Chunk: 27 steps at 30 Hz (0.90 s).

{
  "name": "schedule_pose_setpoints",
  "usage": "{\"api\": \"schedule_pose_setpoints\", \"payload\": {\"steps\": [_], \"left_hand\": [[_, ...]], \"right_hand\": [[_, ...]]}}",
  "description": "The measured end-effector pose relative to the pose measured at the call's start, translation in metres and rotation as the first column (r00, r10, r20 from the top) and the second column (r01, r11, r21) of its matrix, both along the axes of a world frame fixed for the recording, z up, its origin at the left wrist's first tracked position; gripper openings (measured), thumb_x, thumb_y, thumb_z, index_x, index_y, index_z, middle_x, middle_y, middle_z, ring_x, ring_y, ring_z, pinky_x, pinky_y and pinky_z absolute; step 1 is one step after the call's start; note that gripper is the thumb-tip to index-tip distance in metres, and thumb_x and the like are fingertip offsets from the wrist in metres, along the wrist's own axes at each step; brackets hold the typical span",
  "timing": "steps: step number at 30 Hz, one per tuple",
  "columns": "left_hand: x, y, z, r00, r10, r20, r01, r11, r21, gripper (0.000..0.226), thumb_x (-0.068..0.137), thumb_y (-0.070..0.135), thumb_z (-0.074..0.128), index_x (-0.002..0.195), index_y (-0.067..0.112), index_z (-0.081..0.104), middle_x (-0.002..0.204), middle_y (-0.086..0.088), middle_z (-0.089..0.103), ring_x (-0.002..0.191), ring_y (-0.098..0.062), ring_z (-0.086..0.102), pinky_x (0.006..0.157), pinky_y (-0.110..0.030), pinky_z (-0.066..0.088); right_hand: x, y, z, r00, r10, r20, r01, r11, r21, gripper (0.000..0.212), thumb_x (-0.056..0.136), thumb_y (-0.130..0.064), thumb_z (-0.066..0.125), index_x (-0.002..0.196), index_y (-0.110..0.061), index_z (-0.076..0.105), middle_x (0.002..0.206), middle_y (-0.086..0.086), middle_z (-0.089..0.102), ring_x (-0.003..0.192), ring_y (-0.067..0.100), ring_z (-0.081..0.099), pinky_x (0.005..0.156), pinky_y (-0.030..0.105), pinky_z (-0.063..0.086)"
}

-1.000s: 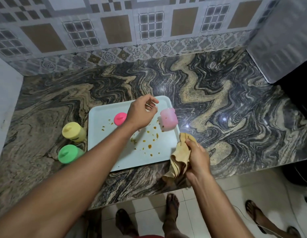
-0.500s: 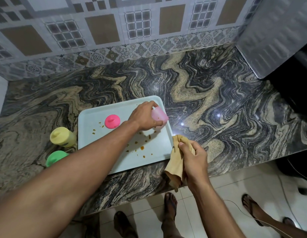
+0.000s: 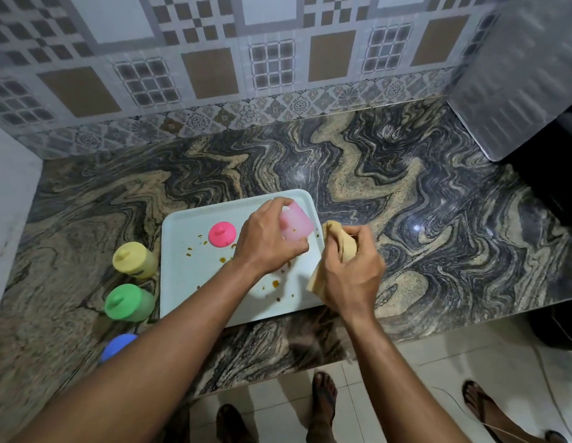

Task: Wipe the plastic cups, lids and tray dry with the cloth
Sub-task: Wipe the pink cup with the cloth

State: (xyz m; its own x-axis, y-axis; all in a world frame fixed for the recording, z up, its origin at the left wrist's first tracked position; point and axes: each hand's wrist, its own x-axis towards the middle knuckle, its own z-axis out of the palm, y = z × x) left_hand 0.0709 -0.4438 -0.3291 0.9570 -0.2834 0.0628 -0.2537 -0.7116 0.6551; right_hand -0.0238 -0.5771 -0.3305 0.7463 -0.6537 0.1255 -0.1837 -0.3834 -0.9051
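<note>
The translucent pink plastic cup is tilting over the pale rectangular tray's far right corner, long axis slanting up-right, with the left hand curling round it. Just beside it, the right hand is gripping the bunched tan cloth. The tray is lying on the swirled stone bench.

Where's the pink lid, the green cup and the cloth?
pink lid (image 3: 221,234), head view, middle of its top.
green cup (image 3: 128,302), head view, its lid.
cloth (image 3: 340,239), head view, bunched upper part.
</note>
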Motion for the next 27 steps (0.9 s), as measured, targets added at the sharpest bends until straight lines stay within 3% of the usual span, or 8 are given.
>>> {"api": "schedule_pose_setpoints", "payload": {"steps": [3, 6, 11, 16, 19, 22, 25, 27], "left_hand": [[0.000, 0.021, 0.007, 0.998, 0.038, 0.041, -0.038, 0.999, -0.010, 0.071, 0.064, 0.033, 0.087, 0.129, 0.023, 0.060, 0.115, 0.002, 0.066, 0.094, -0.020, 0.062, 0.078, -0.034, 0.050], [-0.004, 0.041, 0.012, 0.995, 0.061, 0.076, -0.061, 0.998, 0.003, 0.074, 0.066, 0.033, 0.089, 0.133, 0.022, 0.059, 0.117, 0.004, 0.062, 0.094, -0.014, 0.058, 0.076, -0.028, 0.042], [-0.016, 0.058, 0.017, 0.989, 0.028, 0.147, -0.032, 0.999, 0.025, 0.072, 0.066, 0.036, 0.087, 0.132, 0.025, 0.059, 0.116, 0.008, 0.060, 0.094, -0.014, 0.058, 0.079, -0.037, 0.053], [-0.029, 0.062, 0.026, 0.985, -0.031, 0.168, 0.028, 0.999, 0.022, 0.067, 0.074, 0.035, 0.077, 0.137, 0.023, 0.059, 0.118, 0.003, 0.062, 0.102, -0.019, 0.061, 0.081, -0.033, 0.050], [-0.038, 0.062, 0.032, 0.977, -0.045, 0.207, 0.040, 0.999, 0.028, 0.065, 0.075, 0.030, 0.081, 0.136, 0.023, 0.060, 0.110, 0.006, 0.060, 0.098, -0.017, 0.060, 0.081, -0.030, 0.050], [-0.040, 0.068, 0.032, 0.973, -0.032, 0.227, 0.022, 0.999, 0.045, 0.070, 0.070, 0.039, 0.086, 0.133, 0.022, 0.061, 0.103, 0.007, 0.056, 0.092, -0.016, 0.057, 0.079, -0.030, 0.049], [-0.040, 0.074, 0.032, 0.966, -0.079, 0.247, 0.046, 0.990, 0.135, 0.061, 0.076, 0.048, 0.070, 0.131, 0.023, 0.063, 0.104, 0.004, 0.060, 0.094, -0.019, 0.057, 0.080, -0.035, 0.045], [-0.044, 0.073, 0.031, 0.952, -0.158, 0.263, 0.095, 0.967, 0.235, 0.046, 0.078, 0.040, 0.063, 0.120, 0.024, 0.064, 0.103, 0.004, 0.060, 0.096, -0.021, 0.057, 0.081, -0.036, 0.040]], "right_hand": [[-0.005, -0.002, 0.001, 0.999, 0.040, -0.011, -0.039, 0.999, 0.028, 0.012, 0.097, -0.028, 0.077, 0.097, -0.025, 0.065, 0.082, -0.017, 0.069, 0.072, 0.001, 0.065, 0.066, 0.023, 0.047], [-0.012, -0.004, -0.001, 0.999, 0.039, -0.023, -0.037, 0.995, 0.088, 0.013, 0.095, -0.022, 0.078, 0.097, -0.025, 0.066, 0.082, -0.020, 0.069, 0.074, -0.009, 0.064, 0.070, 0.029, 0.051], [-0.020, 0.012, 0.009, 0.978, 0.208, 0.010, -0.208, 0.970, 0.125, 0.016, 0.092, -0.017, 0.081, 0.095, -0.027, 0.068, 0.088, -0.021, 0.073, 0.079, 0.002, 0.068, 0.075, 0.031, 0.056], [-0.018, 0.047, 0.036, 0.862, 0.485, 0.148, -0.500, 0.862, 0.083, 0.022, 0.089, -0.020, 0.078, 0.097, -0.038, 0.068, 0.087, -0.020, 0.074, 0.075, 0.004, 0.069, 0.069, 0.021, 0.054], [-0.011, 0.056, 0.036, 0.906, 0.417, 0.079, -0.414, 0.909, -0.044, 0.014, 0.089, -0.019, 0.081, 0.096, -0.027, 0.071, 0.080, -0.010, 0.073, 0.070, 0.003, 0.066, 0.062, 0.016, 0.046], [-0.011, 0.052, 0.042, 0.960, 0.255, 0.118, -0.257, 0.966, 0.003, 0.018, 0.087, -0.015, 0.081, 0.093, -0.027, 0.068, 0.074, -0.012, 0.071, 0.065, 0.004, 0.064, 0.059, 0.022, 0.049], [-0.014, 0.051, 0.059, 0.856, 0.470, 0.214, -0.481, 0.877, -0.002, 0.023, 0.083, -0.013, 0.077, 0.095, -0.031, 0.069, 0.079, -0.019, 0.073, 0.066, 0.002, 0.066, 0.063, 0.018, 0.051], [-0.010, 0.055, 0.067, 0.779, 0.604, 0.170, -0.599, 0.796, -0.084, 0.023, 0.080, -0.012, 0.079, 0.099, -0.024, 0.074, 0.088, -0.016, 0.075, 0.075, 0.003, 0.069, 0.070, 0.020, 0.054]]}}
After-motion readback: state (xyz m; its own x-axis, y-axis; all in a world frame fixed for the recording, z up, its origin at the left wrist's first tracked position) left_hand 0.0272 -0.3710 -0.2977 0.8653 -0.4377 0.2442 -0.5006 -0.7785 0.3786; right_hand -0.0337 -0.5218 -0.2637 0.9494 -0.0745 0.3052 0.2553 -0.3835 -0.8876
